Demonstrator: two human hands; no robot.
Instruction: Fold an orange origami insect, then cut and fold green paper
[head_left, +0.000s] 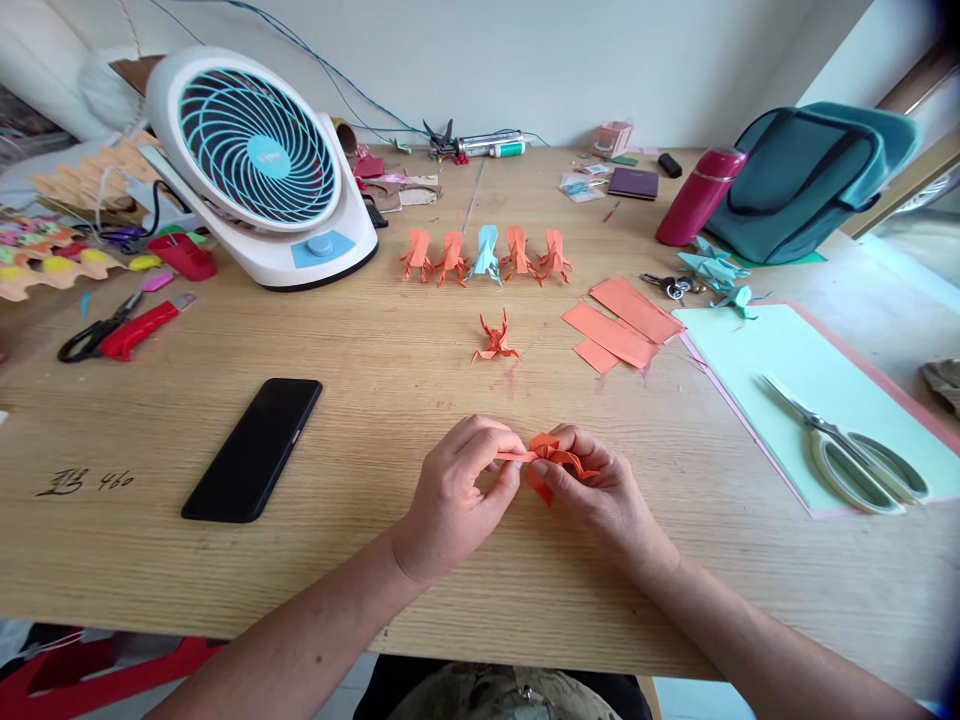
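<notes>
An orange folded paper figure (546, 452) is held between both hands above the table's near part. My left hand (461, 490) pinches a thin strip at its left side between thumb and fingers. My right hand (600, 490) grips its body and right side, with the thumb on top; the fingers partly hide it. Just beyond the hands stands a small orange paper figure (496, 338) with thin legs. Farther back is a row of several similar folded figures (452, 256), orange except for a light blue one (486, 254) in the middle.
Orange paper strips (611, 335) lie at centre right, near scissors (862, 460) on pale green sheets (765, 350). A black phone (253, 450) lies left of my hands. Behind are a fan (322, 246), a cutter (142, 328), a pink bottle (701, 195) and a teal bag (802, 180).
</notes>
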